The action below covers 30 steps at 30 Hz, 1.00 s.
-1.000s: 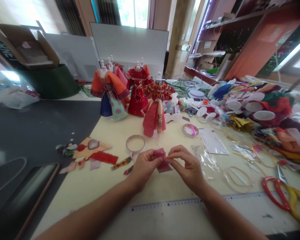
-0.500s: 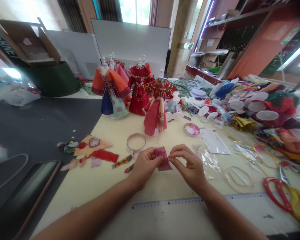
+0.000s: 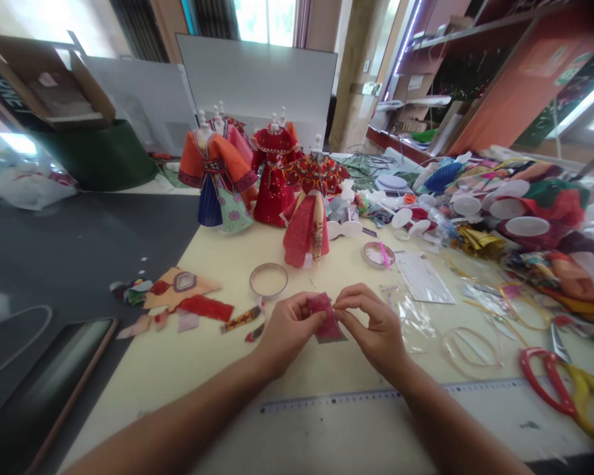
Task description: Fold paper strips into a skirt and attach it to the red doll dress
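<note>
Between my hands is a small piece of dark pink fabric (image 3: 330,330) with a dark lower edge, held just above the pale table. My left hand (image 3: 293,328) pinches its left side between thumb and fingers. At its right edge, the thumb and fingertips of my right hand (image 3: 371,322) are pinched together; whether they grip the edge or something tiny is too small to tell. Beyond the hands stands a small dress form in a red skirt and patterned collar (image 3: 317,178). A roll of tape (image 3: 268,282) lies just past my left hand.
More dressed forms, one in an orange robe (image 3: 215,175) and one in red (image 3: 274,175), stand at the back. Fabric scraps (image 3: 205,307) and a phone (image 3: 44,389) lie left. Scissors (image 3: 549,379), a ruler (image 3: 334,400), a clear plastic bag (image 3: 413,323) and heaped materials (image 3: 525,227) are rightward.
The pink fabric has turned slightly, its lower end swinging right and showing more of the dark edge. Both hands stay pinched in nearly the same place. The view has shifted a little.
</note>
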### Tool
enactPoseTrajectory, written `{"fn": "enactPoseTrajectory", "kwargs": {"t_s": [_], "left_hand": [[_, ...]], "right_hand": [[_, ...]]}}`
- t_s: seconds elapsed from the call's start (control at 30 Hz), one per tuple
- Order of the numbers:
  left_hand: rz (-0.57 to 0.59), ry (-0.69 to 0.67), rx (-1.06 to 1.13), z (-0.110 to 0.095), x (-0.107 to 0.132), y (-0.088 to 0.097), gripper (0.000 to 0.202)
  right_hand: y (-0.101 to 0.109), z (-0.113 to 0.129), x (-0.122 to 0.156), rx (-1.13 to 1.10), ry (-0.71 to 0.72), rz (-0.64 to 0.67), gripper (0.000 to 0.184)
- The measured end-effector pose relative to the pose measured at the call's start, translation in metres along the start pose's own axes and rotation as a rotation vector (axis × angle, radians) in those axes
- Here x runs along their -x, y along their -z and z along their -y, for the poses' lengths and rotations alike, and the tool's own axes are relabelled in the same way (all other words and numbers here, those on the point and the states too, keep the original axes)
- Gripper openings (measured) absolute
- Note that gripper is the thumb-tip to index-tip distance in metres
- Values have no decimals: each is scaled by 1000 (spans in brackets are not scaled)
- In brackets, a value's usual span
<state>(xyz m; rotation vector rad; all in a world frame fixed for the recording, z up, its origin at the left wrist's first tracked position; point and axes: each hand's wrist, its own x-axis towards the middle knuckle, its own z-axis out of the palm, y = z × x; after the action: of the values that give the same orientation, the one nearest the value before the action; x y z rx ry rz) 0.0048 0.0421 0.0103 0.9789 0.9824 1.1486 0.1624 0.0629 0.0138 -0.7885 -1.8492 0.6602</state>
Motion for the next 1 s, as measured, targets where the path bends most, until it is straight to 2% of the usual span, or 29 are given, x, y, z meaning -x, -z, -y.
{"fn": "enactPoseTrajectory", "kwargs": {"t_s": [0.63, 1.0], "left_hand": [[62, -10, 17, 0, 2, -2, 27], [53, 25, 33, 1, 2, -1, 46]], "right_hand": [[-1, 0, 0, 39, -3, 14, 11], [-1, 0, 1, 3, -22, 27, 12]]}}
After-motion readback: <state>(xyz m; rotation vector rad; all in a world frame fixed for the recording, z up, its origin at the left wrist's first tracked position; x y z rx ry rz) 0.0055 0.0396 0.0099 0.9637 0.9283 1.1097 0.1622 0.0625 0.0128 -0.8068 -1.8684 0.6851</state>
